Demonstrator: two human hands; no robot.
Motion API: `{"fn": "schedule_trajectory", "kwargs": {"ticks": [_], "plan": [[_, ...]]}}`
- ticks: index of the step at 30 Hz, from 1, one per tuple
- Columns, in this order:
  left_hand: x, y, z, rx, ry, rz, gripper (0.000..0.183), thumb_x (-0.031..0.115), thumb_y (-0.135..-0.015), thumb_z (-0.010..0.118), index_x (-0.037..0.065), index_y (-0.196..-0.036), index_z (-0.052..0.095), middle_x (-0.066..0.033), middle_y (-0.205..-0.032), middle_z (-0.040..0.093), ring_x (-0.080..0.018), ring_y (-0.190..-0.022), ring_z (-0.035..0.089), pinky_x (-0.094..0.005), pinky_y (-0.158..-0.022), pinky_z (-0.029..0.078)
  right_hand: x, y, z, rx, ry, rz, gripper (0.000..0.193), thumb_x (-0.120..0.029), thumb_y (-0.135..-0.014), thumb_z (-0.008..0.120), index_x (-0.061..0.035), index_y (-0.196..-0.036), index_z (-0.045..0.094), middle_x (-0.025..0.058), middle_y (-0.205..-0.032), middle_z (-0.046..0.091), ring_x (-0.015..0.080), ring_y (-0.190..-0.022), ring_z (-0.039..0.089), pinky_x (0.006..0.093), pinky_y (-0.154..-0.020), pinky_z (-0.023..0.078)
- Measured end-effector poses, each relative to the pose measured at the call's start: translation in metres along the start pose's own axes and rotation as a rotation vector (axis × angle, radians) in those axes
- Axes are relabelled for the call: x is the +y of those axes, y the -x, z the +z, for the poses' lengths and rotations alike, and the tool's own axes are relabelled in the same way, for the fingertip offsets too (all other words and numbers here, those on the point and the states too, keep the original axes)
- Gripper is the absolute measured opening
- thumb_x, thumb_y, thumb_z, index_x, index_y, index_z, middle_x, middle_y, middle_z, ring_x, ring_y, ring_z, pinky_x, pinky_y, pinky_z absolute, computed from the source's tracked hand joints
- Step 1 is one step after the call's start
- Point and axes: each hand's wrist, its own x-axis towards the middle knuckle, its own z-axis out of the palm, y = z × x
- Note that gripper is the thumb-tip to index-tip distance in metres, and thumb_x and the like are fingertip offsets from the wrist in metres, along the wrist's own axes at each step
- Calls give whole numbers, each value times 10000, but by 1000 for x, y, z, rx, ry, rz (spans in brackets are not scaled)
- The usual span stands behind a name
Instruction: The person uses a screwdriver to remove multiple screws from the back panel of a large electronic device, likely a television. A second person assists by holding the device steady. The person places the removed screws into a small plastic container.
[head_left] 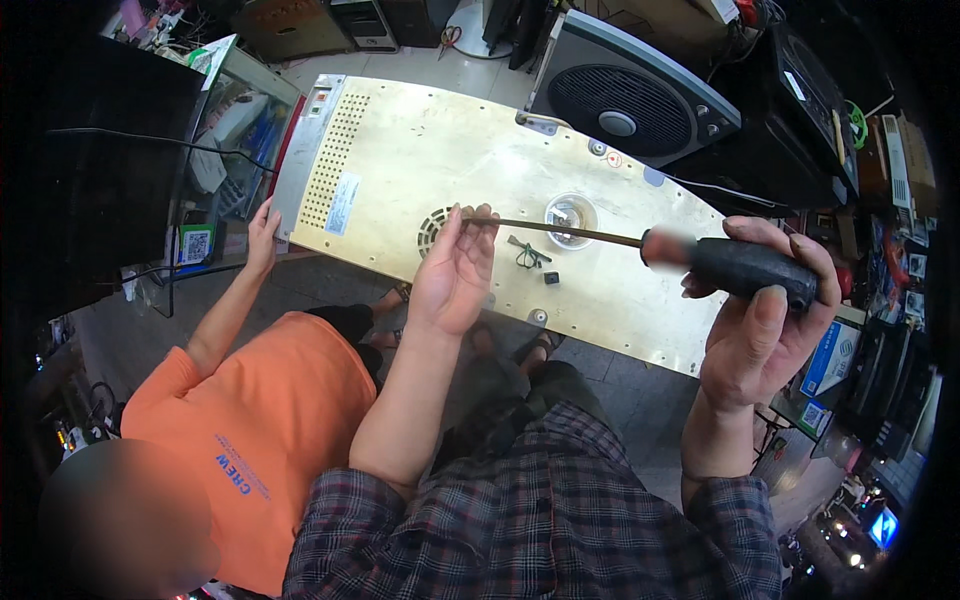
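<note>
A long screwdriver (722,266) with a black handle and a thin dark shaft lies almost level above the metal panel. My right hand (765,320) is closed round its handle, at the right. My left hand (455,275) pinches the shaft's tip between thumb and fingers; whether a small part is there too, I cannot make out. Beneath is the large pale gold metal panel (450,130), with a round vent (430,232) beside my left fingers. A clear round tub (571,215) with small parts stands behind the shaft. A short dark cable (527,255) and a small black block (551,278) lie in front.
A person in an orange shirt (270,400) is at my left, one hand (262,238) on the panel's left end. A large speaker-like box (630,100) with a round grille stands behind the panel. A glass display case (235,130) is at the far left.
</note>
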Motion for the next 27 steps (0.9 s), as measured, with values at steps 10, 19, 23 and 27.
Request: {"fn": "schedule_trajectory", "kwargs": {"ticks": [10, 19, 23, 27], "plan": [[0, 2, 0, 24, 7, 14, 206, 164, -1088, 554, 5, -1176, 651, -127, -1163, 708, -231, -1132, 684, -276, -894, 644, 2, 4, 6, -2, -23, 5, 460, -351, -1088, 495, -116, -1463, 367, 247, -1274, 620, 325, -1175, 633, 343, -700, 644], [33, -13, -9, -121, 35, 48, 313, 218, -1108, 513, -48, -1249, 601, -165, -1222, 685, -252, -1173, 672, -311, -975, 608, 27, -17, 22, -239, -51, -213, 500, -178, -1010, 619, -74, -1422, 356, 273, -1304, 611, 335, -1193, 649, 445, -1022, 529], [53, -52, 36, -173, 3, 120, 316, 184, -1114, 479, -65, -1275, 590, -181, -1273, 668, -270, -1204, 657, -336, -1026, 582, 47, -55, 74, -245, -108, -201, 471, -52, -1030, 548, -48, -1444, 323, 262, -1357, 576, 306, -1233, 628, 418, -1038, 535], [86, -119, 47, -289, -38, 165, 329, 143, -1115, 449, -89, -1315, 570, -203, -1288, 668, -283, -1253, 629, -361, -1081, 545, 69, -95, 133, -238, -176, -118, 354, -65, -1075, 516, -14, -1389, 362, 210, -1345, 579, 244, -1175, 655, 357, -1010, 559]]}}
